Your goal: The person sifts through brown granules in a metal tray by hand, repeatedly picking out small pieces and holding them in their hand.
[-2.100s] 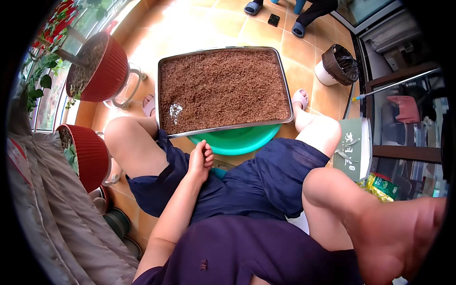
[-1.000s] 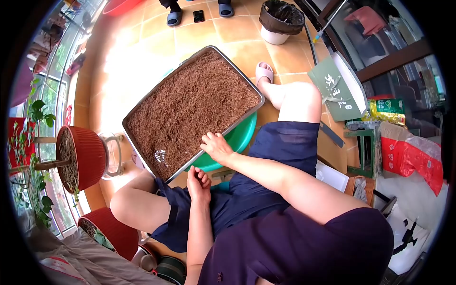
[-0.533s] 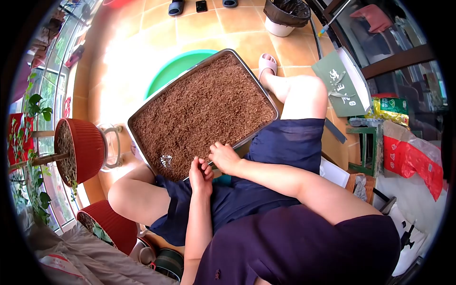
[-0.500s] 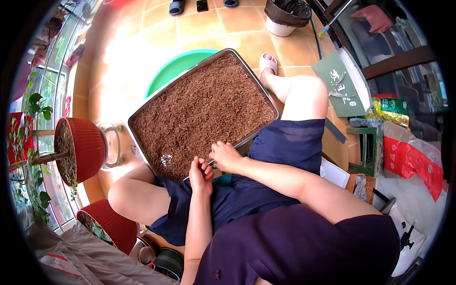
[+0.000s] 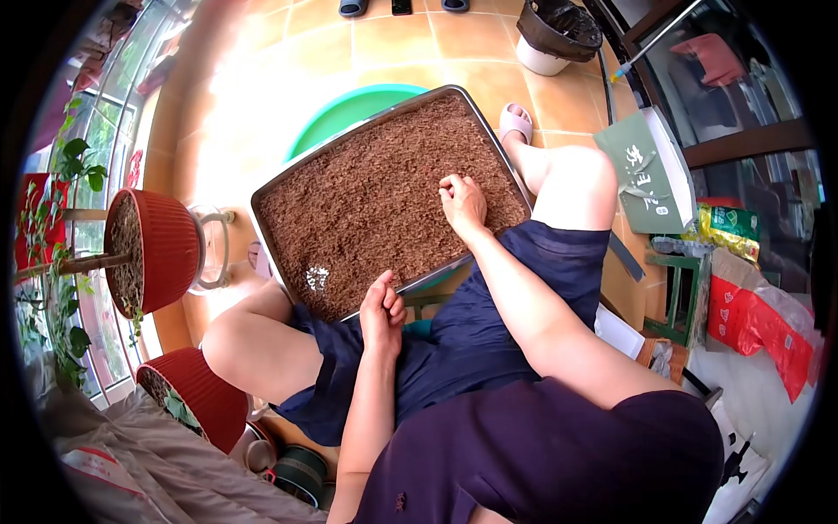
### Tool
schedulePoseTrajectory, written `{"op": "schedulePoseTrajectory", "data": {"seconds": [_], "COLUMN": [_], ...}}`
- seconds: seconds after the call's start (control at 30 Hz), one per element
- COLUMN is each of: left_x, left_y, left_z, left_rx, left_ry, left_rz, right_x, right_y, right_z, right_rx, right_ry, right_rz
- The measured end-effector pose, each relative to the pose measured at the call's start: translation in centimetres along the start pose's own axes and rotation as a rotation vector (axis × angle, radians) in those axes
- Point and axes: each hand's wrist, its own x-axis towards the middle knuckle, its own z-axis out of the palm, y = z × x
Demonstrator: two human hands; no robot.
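Note:
A large metal-rimmed tray (image 5: 292, 166) lies tilted in the view between my knees, filled with loose brown granular bits (image 5: 375, 192). My right hand (image 5: 463, 208) is over the right part of the bits, fingers bent and drawn together at the tips. Anything between those fingertips is too small to make out. At the tray's near edge my left hand (image 5: 381, 311) is curled closed, palm side turned up, and what it may hold is hidden. A small cluster of white bits (image 5: 317, 279) lies on the brown material near the tray's lower left corner.
Under the tray's far side shows a green basin (image 5: 349, 113). Red ribbed plant pots (image 5: 161, 253) stand at left. A bin with a black bag (image 5: 559, 35), a green-grey box (image 5: 642, 175), a green stool (image 5: 685, 297) and a red-and-white bag (image 5: 759, 327) are at right.
My right hand has moved away from my left hand, forward and right over the brown bits. The left hand stays curled by the near edge. The whole view has shifted slightly.

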Motion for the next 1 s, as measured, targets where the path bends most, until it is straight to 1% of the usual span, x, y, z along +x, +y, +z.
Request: {"op": "schedulePoseTrajectory", "data": {"seconds": [0.03,0.17,0.27,0.3,0.4,0.43,0.53,0.67,0.7,0.73,0.8,0.87,0.9,0.93,0.97,1.0], "left_x": [0.2,0.0,0.1,0.1,0.2,0.3,0.4,0.1,0.1,0.1,0.4,1.0,0.8,0.7,0.6,0.6], "left_y": [0.0,0.3,0.4,0.4,0.3,0.2,0.3,0.2,0.2,0.2,-0.1,-0.1,0.1,0.1,0.1,0.1], "left_z": [-0.3,0.2,0.4,0.5,0.6,0.6,0.9,1.3,1.3,1.2,0.8,0.6,0.8,1.0,1.1,1.2], "left_rx": [-0.014,-0.024,-0.071,-0.08,-0.08,-0.065,0.0,0.075,0.072,0.067,0.076,0.078,0.073,0.142,0.209,0.278], "left_ry": [-0.058,-0.041,-0.019,-0.023,-0.035,-0.039,-0.073,-0.164,-0.173,-0.178,-0.133,-0.082,-0.022,0.014,0.05,0.083], "left_rz": [0.008,0.056,0.116,0.116,0.116,0.118,0.104,0.073,0.059,0.046,0.05,0.08,0.108,0.148,0.185,0.22], "right_x": [0.1,-0.6,-0.9,-1.3,-2.9,-3.0,-5.1,-9.7,-10.3,-10.7,-10.6,-10.3,-10.1,-10.1,-10.7,-10.7], "right_y": [0.2,0.6,1.6,1.1,-1.8,-2.7,-6.0,-7.3,-7.3,-7.0,-6.6,-6.2,-6.2,-6.1,-6.0,-6.6], "right_z": [0.5,0.6,2.1,1.3,-3.3,-4.4,-6.9,-8.1,-7.9,-8.0,-7.5,-6.3,-6.0,-5.6,-4.5,-5.0], "right_rx": [-0.039,0.157,0.499,0.766,1.205,1.275,1.293,1.132,1.131,1.16,1.07,0.954,0.872,0.787,0.819,0.67], "right_ry": [-0.006,-0.074,-0.208,-0.343,-0.581,-0.679,-0.781,-0.916,-0.962,-0.97,-0.974,-0.891,-0.854,-0.815,-0.657,-0.614], "right_rz": [-0.003,0.097,0.323,0.391,0.654,0.693,0.671,0.434,0.423,0.473,0.434,0.23,0.142,0.055,-0.013,-0.105]}}
